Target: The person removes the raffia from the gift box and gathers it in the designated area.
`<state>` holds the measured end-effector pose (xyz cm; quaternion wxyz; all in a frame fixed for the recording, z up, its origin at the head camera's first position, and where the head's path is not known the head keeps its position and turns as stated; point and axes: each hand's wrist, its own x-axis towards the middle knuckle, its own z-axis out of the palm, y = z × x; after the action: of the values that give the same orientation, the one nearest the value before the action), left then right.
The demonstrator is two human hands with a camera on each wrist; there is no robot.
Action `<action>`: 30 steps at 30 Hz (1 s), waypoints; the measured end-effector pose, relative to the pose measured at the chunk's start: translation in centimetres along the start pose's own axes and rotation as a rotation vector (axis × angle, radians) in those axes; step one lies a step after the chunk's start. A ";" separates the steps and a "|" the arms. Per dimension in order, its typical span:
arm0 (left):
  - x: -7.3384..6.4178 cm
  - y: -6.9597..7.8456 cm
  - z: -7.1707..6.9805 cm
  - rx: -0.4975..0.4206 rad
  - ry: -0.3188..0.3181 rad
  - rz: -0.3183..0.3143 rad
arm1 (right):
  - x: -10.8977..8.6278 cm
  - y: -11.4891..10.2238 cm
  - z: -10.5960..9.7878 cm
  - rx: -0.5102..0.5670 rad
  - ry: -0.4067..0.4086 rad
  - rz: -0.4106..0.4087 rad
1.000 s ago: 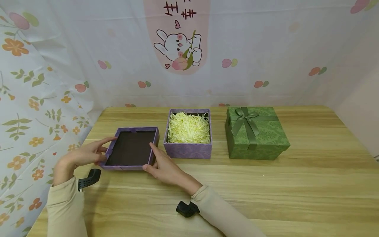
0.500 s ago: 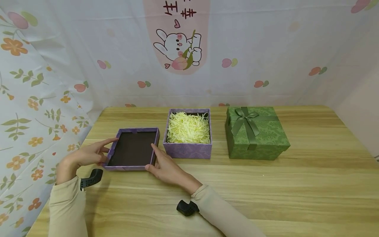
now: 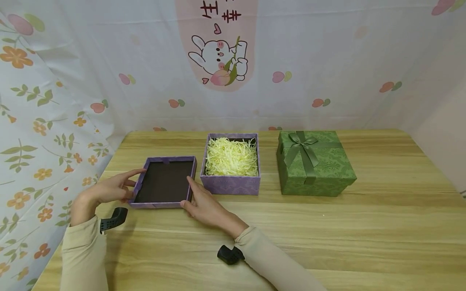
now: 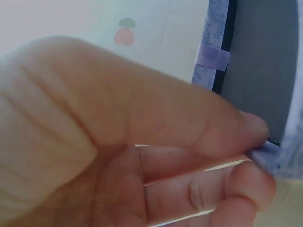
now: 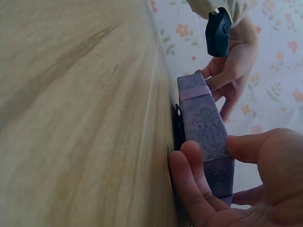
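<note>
Shift since a second ago: the purple lid (image 3: 164,182) has been drawn slightly rightward by the left hand (image 3: 107,190) and the right hand (image 3: 207,207); the purple box (image 3: 231,185) and the green box (image 3: 329,166) have been left in place.
Lid position: held open side up at the left of the tabletop (image 3: 327,242) (whether its underside touches the wood cannot be told).
Left grasp: the lid's left wall is pinched near the front corner between fingers and thumb.
Right grasp: the lid's right wall is gripped towards the front, with the thumb set at the near corner.
Left edge: the tabletop's slanting border is overlapped by the left hand.
Gap: only a narrow strip of wood is left between lid and purple box, widening towards the back.
Front: a broad stretch of wood grain is crossed by the right sleeve (image 3: 276,256).
Room: the rear is closed off by a pale curtain (image 3: 309,52) (a rabbit (image 3: 218,60) is printed on it), the left by a floral cloth (image 3: 23,169).
Neighbours: the purple box, filled with yellow shredded paper (image 3: 231,157), is stood just right of the lid; farther right, the green box is topped with a bow (image 3: 303,143).
</note>
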<state>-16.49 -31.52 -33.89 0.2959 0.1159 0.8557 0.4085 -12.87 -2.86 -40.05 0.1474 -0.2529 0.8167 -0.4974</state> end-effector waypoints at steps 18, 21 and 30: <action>0.4 0.0 0.2 -0.032 0.012 0.001 | 0.1 0.4 0.5 -0.116 0.061 -0.034; 0.5 -0.1 0.2 -0.030 0.024 0.005 | 0.2 0.3 0.6 -0.127 0.074 -0.031; 0.5 -0.1 0.1 0.016 0.055 0.055 | 0.1 0.2 0.6 -0.123 0.078 -0.026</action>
<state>-16.82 -31.29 -34.27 0.2602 0.1305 0.8632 0.4124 -12.72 -3.27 -40.45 0.0933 -0.2528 0.8473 -0.4576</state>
